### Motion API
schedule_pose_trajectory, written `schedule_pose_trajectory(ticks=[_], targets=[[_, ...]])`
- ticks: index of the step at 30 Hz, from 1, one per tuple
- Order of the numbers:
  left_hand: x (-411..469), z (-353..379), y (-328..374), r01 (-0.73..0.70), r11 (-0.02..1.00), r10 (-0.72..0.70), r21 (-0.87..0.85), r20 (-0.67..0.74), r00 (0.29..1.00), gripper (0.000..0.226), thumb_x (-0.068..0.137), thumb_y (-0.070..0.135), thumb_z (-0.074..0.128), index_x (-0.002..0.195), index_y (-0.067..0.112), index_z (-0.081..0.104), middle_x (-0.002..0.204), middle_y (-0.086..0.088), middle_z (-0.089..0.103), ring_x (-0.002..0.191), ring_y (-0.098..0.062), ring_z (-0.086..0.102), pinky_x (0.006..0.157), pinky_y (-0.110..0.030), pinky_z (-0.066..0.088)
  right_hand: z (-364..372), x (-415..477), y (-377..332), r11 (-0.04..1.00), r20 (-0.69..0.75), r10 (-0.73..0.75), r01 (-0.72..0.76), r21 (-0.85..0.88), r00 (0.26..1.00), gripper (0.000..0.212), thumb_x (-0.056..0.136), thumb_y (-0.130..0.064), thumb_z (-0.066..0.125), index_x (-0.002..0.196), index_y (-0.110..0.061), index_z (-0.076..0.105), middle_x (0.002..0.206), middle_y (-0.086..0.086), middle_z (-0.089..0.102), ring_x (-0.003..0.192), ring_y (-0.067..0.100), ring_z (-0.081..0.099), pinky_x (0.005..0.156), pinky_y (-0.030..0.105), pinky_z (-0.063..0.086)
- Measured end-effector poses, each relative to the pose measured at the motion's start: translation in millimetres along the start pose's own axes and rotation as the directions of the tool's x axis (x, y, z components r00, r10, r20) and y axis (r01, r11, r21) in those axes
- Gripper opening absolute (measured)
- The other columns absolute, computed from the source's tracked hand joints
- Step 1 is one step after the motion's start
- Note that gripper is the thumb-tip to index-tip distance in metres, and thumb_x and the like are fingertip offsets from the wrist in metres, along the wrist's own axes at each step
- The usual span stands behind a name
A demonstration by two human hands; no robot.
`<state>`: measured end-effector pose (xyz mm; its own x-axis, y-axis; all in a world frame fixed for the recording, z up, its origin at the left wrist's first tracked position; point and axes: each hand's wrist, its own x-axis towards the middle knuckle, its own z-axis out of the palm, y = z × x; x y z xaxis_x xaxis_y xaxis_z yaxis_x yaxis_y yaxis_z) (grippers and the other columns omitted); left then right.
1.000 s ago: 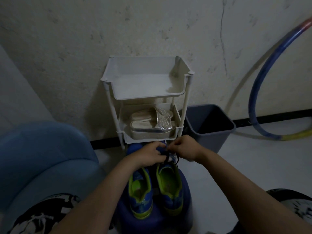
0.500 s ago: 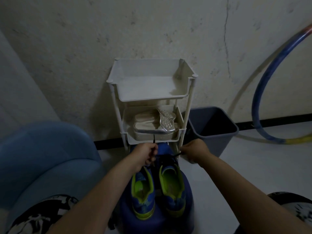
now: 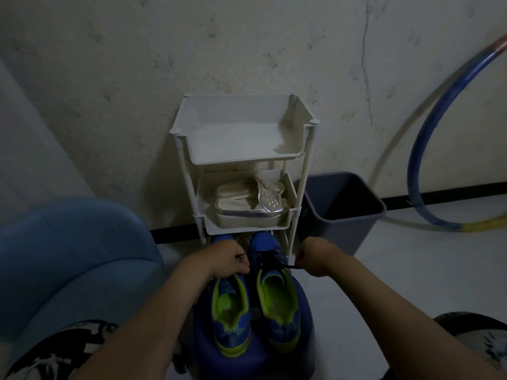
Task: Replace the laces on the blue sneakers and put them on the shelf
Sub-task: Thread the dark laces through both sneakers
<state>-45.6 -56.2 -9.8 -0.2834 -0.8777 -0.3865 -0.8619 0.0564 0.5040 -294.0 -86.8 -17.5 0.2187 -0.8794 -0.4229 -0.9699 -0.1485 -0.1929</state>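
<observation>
Two fists apart; left hand (image 3: pixel 227 260), right hand (image 3: pixel 312 259) (probably) gripping lace (image 3: pixel 286 266)

The left sneaker (image 3: pixel 231 314) and the right sneaker (image 3: pixel 278 305) are set side by side on a stool (image 3: pixel 255 363), toes toward a tiered shelf (image 3: pixel 241 138) stood against the wall (image 3: pixel 137 78). Sandals (image 3: pixel 247 207) are kept on its middle tier. A bin (image 3: pixel 343 215) is placed right of the shelf, a hoop (image 3: pixel 419 149) farther right, an armchair (image 3: pixel 68 256) at the left.
</observation>
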Motion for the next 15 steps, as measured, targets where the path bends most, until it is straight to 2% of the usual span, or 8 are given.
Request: schedule_pose_trajectory(ticks=[2, 5, 7, 8, 10, 12, 14, 15], targets=[[-1, -2, 1, -0.011, 0.993, 0.012, 0.113, -0.013, 1.0, 0.016, 0.088, 0.037, 0.066, 0.081, 0.025, 0.074, 0.083, 0.013, 0.068, 0.084, -0.004, 0.06, 0.08, -0.028, 0.048, 3, 0, -3, 0.994, -0.013, -0.014, 0.013, -0.106, 1.0, 0.037, 0.089, -0.038, 0.064, 0.118, -0.014, 0.066, 0.117, 0.006, 0.061, 0.112, 0.025, 0.055, 0.095, 0.039, 0.049], [-1, -3, 8, -0.062, 0.865, 0.133, 0.499, -0.109, 0.985, 0.02, 0.086, 0.047, 0.057, 0.072, 0.037, 0.066, 0.096, 0.011, 0.065, 0.101, -0.013, 0.044, 0.091, -0.035, 0.029, 2, -1, -8, 0.968, -0.083, -0.07, 0.048, -0.245, 0.994, 0.049, 0.088, -0.044, 0.058, 0.128, -0.014, 0.06, 0.132, 0.007, 0.049, 0.132, 0.029, 0.037, 0.109, 0.049, 0.028], [0, -2, 12, -0.081, 0.821, 0.181, 0.565, -0.124, 0.976, 0.021, 0.085, 0.047, 0.055, 0.078, 0.035, 0.07, 0.095, 0.011, 0.065, 0.102, -0.014, 0.041, 0.091, -0.034, 0.024, -1, -4, -14, 0.983, -0.064, -0.104, 0.093, -0.161, 0.993, 0.036, 0.089, -0.035, 0.057, 0.114, -0.01, 0.066, 0.116, 0.007, 0.058, 0.12, 0.027, 0.051, 0.105, 0.044, 0.035], [1, -2, 13, -0.093, 0.816, 0.188, 0.57, -0.111, 0.976, 0.023, 0.085, 0.046, 0.054, 0.08, 0.032, 0.072, 0.094, 0.01, 0.067, 0.101, -0.014, 0.044, 0.092, -0.033, 0.025, -2, -5, -15, 0.988, -0.043, -0.125, 0.121, -0.098, 0.991, 0.029, 0.091, -0.028, 0.056, 0.107, -0.007, 0.067, 0.105, 0.007, 0.06, 0.109, 0.027, 0.058, 0.095, 0.038, 0.043], [1, -3, 15, -0.085, 0.882, 0.13, 0.464, -0.066, 0.989, 0.025, 0.088, 0.039, 0.053, 0.085, 0.026, 0.074, 0.094, 0.007, 0.07, 0.096, -0.013, 0.055, 0.094, -0.034, 0.036, -4, -7, -18, 0.989, -0.03, -0.147, 0.147, 0.021, 0.989, 0.023, 0.094, -0.017, 0.054, 0.109, -0.006, 0.067, 0.104, 0.009, 0.064, 0.103, 0.026, 0.063, 0.083, 0.031, 0.049], [0, -2, 18, -0.036, 0.979, 0.041, 0.201, -0.019, 0.999, 0.02, 0.091, 0.026, 0.053, 0.085, 0.019, 0.071, 0.098, 0.003, 0.072, 0.091, -0.013, 0.062, 0.086, -0.033, 0.05, -5, -10, -19, 0.984, -0.043, -0.156, 0.159, 0.084, 0.987, 0.026, 0.095, -0.012, 0.052, 0.117, -0.009, 0.066, 0.117, 0.01, 0.063, 0.111, 0.025, 0.061, 0.088, 0.031, 0.05], [0, 2, 25, 0.007, 1.0, -0.006, 0.014, -0.019, 1.0, 0.017, 0.095, 0.016, 0.048, 0.089, 0.019, 0.064, 0.102, 0.002, 0.069, 0.085, -0.011, 0.061, 0.074, -0.027, 0.051, -4, -10, -19, 0.984, -0.035, -0.148, 0.15, 0.093, 0.988, 0.028, 0.099, -0.018, 0.047, 0.116, -0.008, 0.067, 0.119, 0.011, 0.064, 0.109, 0.024, 0.061, 0.088, 0.031, 0.049], [0, 6, 28, 0.024, 0.999, -0.026, -0.046, -0.037, 0.999, 0.019, 0.096, 0.016, 0.045, 0.091, 0.02, 0.062, 0.103, 0.001, 0.068, 0.085, -0.012, 0.06, 0.072, -0.026, 0.049, -3, -8, -18, 0.983, -0.03, -0.142, 0.144, 0.114, 0.989, 0.029, 0.099, -0.023, 0.046, 0.112, -0.008, 0.068, 0.114, 0.011, 0.066, 0.104, 0.023, 0.062, 0.082, 0.029, 0.05]])
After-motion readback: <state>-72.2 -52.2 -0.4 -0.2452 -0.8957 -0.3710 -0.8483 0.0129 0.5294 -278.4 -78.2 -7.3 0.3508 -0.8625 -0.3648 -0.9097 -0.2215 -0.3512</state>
